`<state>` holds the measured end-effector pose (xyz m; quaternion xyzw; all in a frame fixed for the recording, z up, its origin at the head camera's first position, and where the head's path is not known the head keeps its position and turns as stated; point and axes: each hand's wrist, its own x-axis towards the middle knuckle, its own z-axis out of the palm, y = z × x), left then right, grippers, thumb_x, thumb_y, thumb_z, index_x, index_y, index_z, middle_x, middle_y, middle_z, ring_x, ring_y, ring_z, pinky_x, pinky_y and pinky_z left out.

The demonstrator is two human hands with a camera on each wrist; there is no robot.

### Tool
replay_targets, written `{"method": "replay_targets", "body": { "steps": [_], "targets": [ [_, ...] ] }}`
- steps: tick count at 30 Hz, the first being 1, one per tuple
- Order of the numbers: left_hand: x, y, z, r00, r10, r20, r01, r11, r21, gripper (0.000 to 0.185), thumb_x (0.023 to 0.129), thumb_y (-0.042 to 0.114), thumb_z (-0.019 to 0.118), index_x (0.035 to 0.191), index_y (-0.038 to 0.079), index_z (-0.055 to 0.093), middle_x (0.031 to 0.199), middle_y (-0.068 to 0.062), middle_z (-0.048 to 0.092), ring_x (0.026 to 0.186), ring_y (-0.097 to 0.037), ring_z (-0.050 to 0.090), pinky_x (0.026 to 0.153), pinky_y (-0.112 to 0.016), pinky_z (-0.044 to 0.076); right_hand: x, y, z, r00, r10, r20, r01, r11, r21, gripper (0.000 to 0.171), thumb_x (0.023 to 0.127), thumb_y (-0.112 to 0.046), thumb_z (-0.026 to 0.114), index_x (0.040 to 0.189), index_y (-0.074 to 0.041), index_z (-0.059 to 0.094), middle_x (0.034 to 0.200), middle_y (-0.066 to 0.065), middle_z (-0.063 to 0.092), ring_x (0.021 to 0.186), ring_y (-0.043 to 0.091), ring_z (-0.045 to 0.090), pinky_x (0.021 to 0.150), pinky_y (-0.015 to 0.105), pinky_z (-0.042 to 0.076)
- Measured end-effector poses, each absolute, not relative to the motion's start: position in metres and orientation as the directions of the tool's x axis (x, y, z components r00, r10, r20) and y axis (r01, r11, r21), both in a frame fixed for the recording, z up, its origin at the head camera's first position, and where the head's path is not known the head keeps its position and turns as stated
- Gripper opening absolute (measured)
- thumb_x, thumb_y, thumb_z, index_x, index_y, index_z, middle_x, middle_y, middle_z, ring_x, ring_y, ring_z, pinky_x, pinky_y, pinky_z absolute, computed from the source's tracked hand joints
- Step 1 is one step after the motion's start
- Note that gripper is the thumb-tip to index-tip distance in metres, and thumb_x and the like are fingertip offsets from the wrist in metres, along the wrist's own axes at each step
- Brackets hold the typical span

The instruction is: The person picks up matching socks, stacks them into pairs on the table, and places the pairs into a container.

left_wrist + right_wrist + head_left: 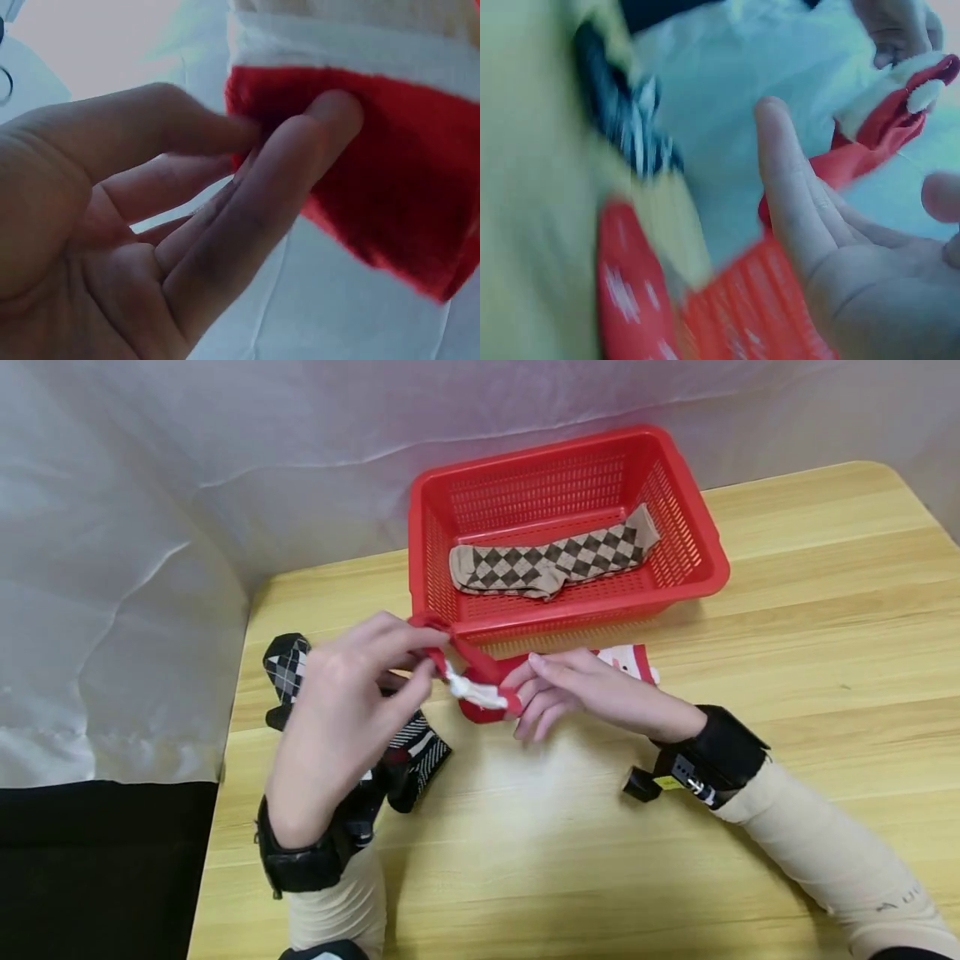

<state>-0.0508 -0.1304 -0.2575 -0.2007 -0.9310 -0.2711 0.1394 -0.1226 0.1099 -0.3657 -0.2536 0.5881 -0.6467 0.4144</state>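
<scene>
Presumably arranging, the left hand (345, 706) pinches a red sock (405, 172) near the basket (592, 607) — the right hand (585, 687), fingers straight, should grip next.

Red-and-white sock (405, 176), beige-and-brown argyle sock (555, 560), red basket (536, 502)

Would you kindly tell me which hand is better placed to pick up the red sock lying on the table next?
Likely the right hand: it is nearer the tabletop sock and seems to hold nothing, while the left hand pinches the raised red sock.
</scene>
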Motion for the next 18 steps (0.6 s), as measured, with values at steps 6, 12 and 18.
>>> {"method": "replay_targets", "body": {
  "steps": [6, 12, 18],
  "targets": [
    [-0.047, -0.111, -0.258, -0.869, 0.430, 0.244, 0.494, 0.769, 0.406, 0.014, 0.087, 0.007, 0.072, 0.100, 0.005, 0.075, 0.097, -0.005, 0.073, 0.084, -0.013, 0.069, 0.073, -0.024, 0.058, -0.121, 0.112, -0.368, -0.461, -0.863, -0.205, 0.472, -0.043, -0.881, 0.050, 0.106, -0.031, 0.042, 0.134, 0.010, 0.048, 0.114, 0.012, 0.069, 0.095, 0.023, 0.071, 0.084, 0.041, 0.059],
    [-0.042, -0.101, -0.258, -0.852, 0.485, 0.198, 0.524, 0.788, 0.324, 0.007, 0.087, 0.009, 0.072, 0.094, 0.009, 0.075, 0.084, 0.002, 0.069, 0.068, -0.008, 0.061, 0.062, -0.020, 0.052, -0.121, 0.114, -0.365, -0.506, -0.832, -0.226, 0.389, 0.014, -0.921, 0.038, 0.097, -0.010, 0.054, 0.134, 0.001, 0.051, 0.124, 0.012, 0.062, 0.103, 0.023, 0.063, 0.084, 0.034, 0.058],
    [-0.038, -0.098, -0.260, -0.833, 0.545, 0.093, 0.551, 0.806, 0.216, 0.003, 0.085, 0.014, 0.074, 0.088, 0.014, 0.072, 0.075, 0.007, 0.066, 0.062, -0.007, 0.056, 0.057, -0.021, 0.046, -0.120, 0.119, -0.353, -0.695, -0.688, -0.210, 0.123, 0.174, -0.977, 0.036, 0.088, -0.003, 0.063, 0.124, -0.004, 0.059, 0.117, 0.012, 0.064, 0.098, 0.019, 0.063, 0.077, 0.021, 0.054]
  ]
}}
